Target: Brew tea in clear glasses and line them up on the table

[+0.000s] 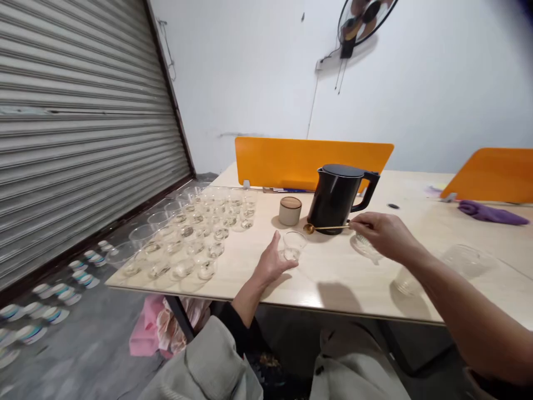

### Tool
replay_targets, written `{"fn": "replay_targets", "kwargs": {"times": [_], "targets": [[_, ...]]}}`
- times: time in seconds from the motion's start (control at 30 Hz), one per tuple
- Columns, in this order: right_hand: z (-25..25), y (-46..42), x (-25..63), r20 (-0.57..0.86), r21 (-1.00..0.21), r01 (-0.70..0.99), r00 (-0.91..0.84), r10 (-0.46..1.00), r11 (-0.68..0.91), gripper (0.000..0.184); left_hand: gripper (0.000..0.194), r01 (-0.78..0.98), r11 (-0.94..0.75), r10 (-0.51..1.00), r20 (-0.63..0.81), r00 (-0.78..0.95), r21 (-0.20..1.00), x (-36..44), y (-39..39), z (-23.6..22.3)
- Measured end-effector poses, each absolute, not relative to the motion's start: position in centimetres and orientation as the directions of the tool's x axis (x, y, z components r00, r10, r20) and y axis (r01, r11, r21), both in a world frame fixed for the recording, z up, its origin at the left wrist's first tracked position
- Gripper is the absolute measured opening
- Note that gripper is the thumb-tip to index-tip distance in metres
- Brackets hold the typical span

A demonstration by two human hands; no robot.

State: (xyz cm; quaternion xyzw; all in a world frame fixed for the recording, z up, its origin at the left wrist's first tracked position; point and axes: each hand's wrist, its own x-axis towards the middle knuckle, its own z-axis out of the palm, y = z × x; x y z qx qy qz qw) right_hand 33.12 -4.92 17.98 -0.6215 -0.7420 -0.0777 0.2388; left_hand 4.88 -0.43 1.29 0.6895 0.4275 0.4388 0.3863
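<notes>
My right hand (pixel 385 233) pinches the end of a long gold spoon (pixel 327 226), whose bowl hangs over the table just in front of a black electric kettle (pixel 335 200). My left hand (pixel 272 261) rests on the wooden-look tabletop (pixel 341 289) with its fingers apart, right beside a small clear glass cup (pixel 293 246). I cannot tell whether the fingers touch it. A lidded beige canister (pixel 290 211) stands left of the kettle. Under my right hand lies a clear glass piece (pixel 366 248), partly hidden.
Many clear glasses (pixel 187 233) stand in rows along the table's left side. An orange divider (pixel 312 161) runs along the far edge. To the right are a glass bowl (pixel 466 261), a glass tumbler (pixel 406 281) and a purple cloth (pixel 491 213). Striped bowls (pixel 41 316) sit on the floor.
</notes>
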Motion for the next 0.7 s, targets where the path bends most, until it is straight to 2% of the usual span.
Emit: {"fn": "replay_targets", "kwargs": {"times": [0.13,0.23,0.37,0.47,0.6,0.7], "targets": [[15.6,-4.5,28.2,0.447,0.043,0.948,-0.302,0.842,0.317,0.031,0.114,0.151,-0.301,0.939,0.266,0.216,0.941,5.6,0.2,0.7],[14.8,-4.2,25.5,0.355,0.168,0.916,-0.402,0.844,0.365,0.031,0.111,0.065,-0.306,0.939,0.290,0.186,0.950,6.4,0.7,0.8],[14.6,-3.6,23.5,0.262,0.214,0.892,-0.445,0.856,0.398,0.028,0.094,-0.049,-0.262,0.947,0.266,0.178,0.964,7.3,1.3,1.2],[15.0,-3.0,23.3,0.264,0.256,0.880,-0.461,0.847,0.400,0.028,0.081,-0.020,-0.254,0.954,0.254,0.157,0.967,7.5,1.4,1.3],[15.6,-2.8,23.5,0.273,0.311,0.864,-0.481,0.833,0.397,0.027,0.075,0.045,-0.303,0.947,0.296,0.126,0.952,7.3,1.1,1.3],[15.8,-3.3,23.0,0.238,0.298,0.848,-0.510,0.826,0.438,0.026,0.076,0.027,-0.296,0.947,0.290,0.139,0.955,7.1,1.0,1.3]]}}
